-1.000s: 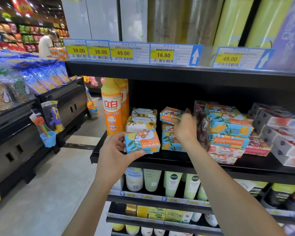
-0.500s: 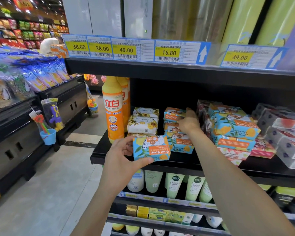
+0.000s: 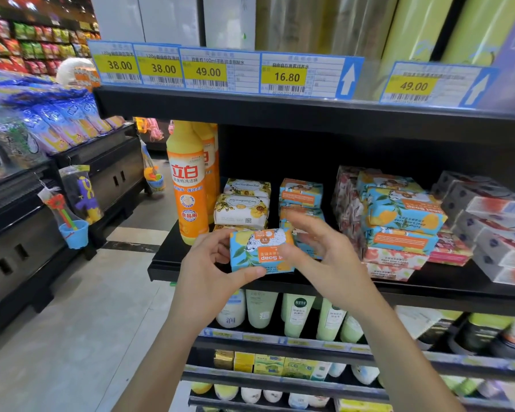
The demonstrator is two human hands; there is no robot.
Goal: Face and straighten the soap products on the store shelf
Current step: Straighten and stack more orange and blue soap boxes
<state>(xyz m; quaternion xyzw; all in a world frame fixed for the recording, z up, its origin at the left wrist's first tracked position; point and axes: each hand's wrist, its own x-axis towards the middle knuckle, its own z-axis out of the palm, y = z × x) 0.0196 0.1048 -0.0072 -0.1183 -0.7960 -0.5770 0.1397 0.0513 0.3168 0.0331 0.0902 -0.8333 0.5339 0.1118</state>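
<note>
Standing beside this person, I see the blue-and-yellow paper-wrapped soap bar (image 3: pixel 260 252) with its orange label held in the air just in front of the black metal shelf (image 3: pixel 414 292), off the board and not yet in any stack. The left hand (image 3: pixel 208 269) clamps it, thumb under the lower edge and fingers curled behind the left end, which keeps the printed face turned outward where it can be checked. The right hand (image 3: pixel 324 257) has its thumb on the bar's right end with the fingers loose behind; whether it truly grips I cannot tell, but it looks set to help turn the bar. Directly behind stands a short stack of matching blue soaps (image 3: pixel 301 193), the likely home for this one. That stack is hemmed in by the white floral-wrapped soaps (image 3: pixel 243 208) on its left and a taller pile of blue lemon-print soaps (image 3: pixel 402 212) on its right, with a tall orange detergent bottle (image 3: pixel 188 188) at the shelf's end. There is open room along the front lip and plenty of height under the shelf above, so coming in from the front looks easiest.
</note>
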